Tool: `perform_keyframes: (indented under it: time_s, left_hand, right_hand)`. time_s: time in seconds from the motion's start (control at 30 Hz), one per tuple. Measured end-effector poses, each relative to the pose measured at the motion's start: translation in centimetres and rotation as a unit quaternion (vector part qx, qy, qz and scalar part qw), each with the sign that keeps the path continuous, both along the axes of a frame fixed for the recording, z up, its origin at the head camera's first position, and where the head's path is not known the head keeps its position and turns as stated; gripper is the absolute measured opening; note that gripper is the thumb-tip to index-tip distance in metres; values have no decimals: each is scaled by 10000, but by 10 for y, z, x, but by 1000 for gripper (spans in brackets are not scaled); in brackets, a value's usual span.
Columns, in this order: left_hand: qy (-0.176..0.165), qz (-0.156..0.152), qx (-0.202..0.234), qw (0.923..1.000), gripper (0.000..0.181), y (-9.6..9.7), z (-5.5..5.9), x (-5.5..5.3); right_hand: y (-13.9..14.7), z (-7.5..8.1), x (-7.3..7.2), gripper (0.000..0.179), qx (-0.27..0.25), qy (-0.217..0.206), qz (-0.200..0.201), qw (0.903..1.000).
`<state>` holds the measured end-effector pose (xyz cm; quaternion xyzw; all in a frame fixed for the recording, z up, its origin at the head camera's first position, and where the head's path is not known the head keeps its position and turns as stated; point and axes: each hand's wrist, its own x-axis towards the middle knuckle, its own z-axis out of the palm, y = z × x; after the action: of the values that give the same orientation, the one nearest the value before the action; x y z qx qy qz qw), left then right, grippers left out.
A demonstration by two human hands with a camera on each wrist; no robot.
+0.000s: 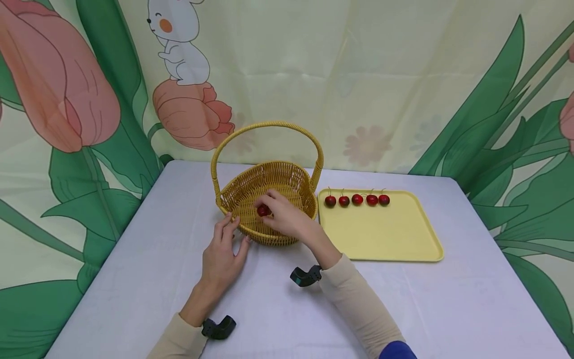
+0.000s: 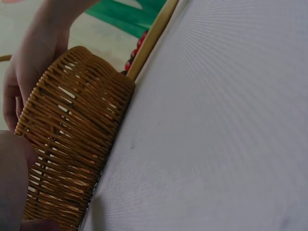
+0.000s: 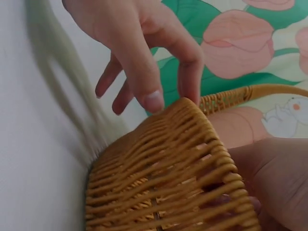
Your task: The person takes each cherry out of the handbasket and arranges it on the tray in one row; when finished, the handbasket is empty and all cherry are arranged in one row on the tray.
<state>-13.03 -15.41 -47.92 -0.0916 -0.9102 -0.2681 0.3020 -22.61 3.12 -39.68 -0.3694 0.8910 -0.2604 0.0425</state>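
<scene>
A golden wicker basket (image 1: 273,238) with a tall arched handle stands near the middle of the table. My right hand (image 1: 287,214) reaches in over its rim and pinches a dark red cherry (image 1: 263,210) low inside the basket. On the near left side, my left hand (image 1: 222,257) holds the basket's rim, index finger bent over the edge and thumb against the outer wall. Its other fingers hang beside the wall in the right wrist view. From the left wrist, the woven wall (image 2: 77,120) partly hides the right hand.
A pale yellow tray (image 1: 381,234) lies right beside the basket, with several cherries (image 1: 357,199) in a row along its far edge. White cloth (image 1: 134,279) covers the table. A curtain (image 1: 381,89) printed with tulips and a rabbit hangs behind it.
</scene>
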Motion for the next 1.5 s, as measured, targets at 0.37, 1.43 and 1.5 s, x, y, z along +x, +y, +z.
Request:
perform_keyframes:
  time_s: [0.37, 1.43, 1.5]
  left_hand:
    - [-40, -27, 40, 10000, 51, 0, -1, 0]
    - [47, -36, 29, 10000, 52, 0, 0, 0]
    - [64, -47, 41, 10000, 52, 0, 0, 0]
  right_hand:
    - [16, -2, 8, 30, -214, 261, -189, 9993]
    - [68, 6, 9, 30, -692, 226, -981, 9925]
    - [71, 8, 7, 30, -713, 172, -1055, 9917]
